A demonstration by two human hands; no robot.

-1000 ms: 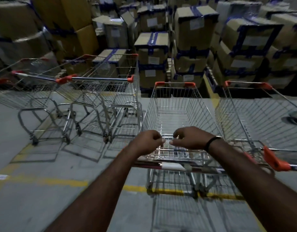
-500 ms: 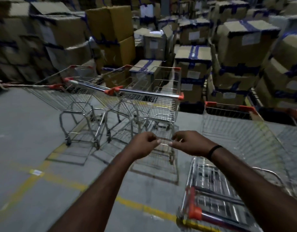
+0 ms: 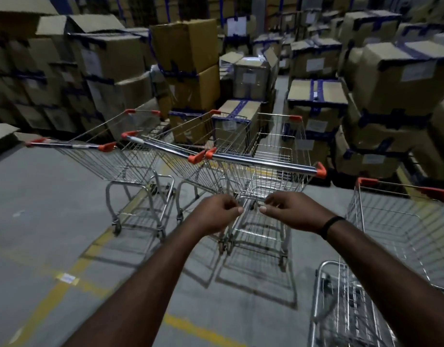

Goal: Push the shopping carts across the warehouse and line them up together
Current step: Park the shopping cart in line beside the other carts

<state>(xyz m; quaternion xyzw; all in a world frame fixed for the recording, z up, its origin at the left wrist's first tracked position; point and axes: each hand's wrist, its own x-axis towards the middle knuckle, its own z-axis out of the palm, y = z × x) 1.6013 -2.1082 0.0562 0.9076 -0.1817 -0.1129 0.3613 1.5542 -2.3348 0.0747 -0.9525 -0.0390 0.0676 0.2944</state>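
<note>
Shopping carts [image 3: 203, 156]: three stand side by side in a row mid-floor, handles toward the camera, noses toward the boxes [image 3: 191, 46]. The left cart [image 3: 108, 159] is a bit apart from the middle cart [image 3: 176, 149]. The orange handle end of the middle cart sits right against that of the third cart [image 3: 271, 166]. A fourth cart [image 3: 403, 221] is at lower right, off the row, with a strip of bare floor [image 3: 40, 209] between it and the third cart.

Left hand [image 3: 216, 214] and right hand [image 3: 288, 211] are out in front, close together, in mid-air below the third cart's handle. Fingers are loosely clenched, thumbs on forefingers, with nothing visible in either grip. Neither touches a cart. A black wristband [image 3: 331, 225] is on the right wrist.

Room to move: wide open floor to the left and on the near side of the row. The far side is tight, with stacked boxes just beyond the cart noses. A narrow aisle [image 3: 279, 96] runs back between the stacks.

Surface is grey concrete with worn yellow lines [image 3: 65, 284], one running under the left cart's wheels. The boxes are brown cardboard with blue tape and white labels, stacked high along the whole far side. Lighting is dim and the frame edges are blurred.
</note>
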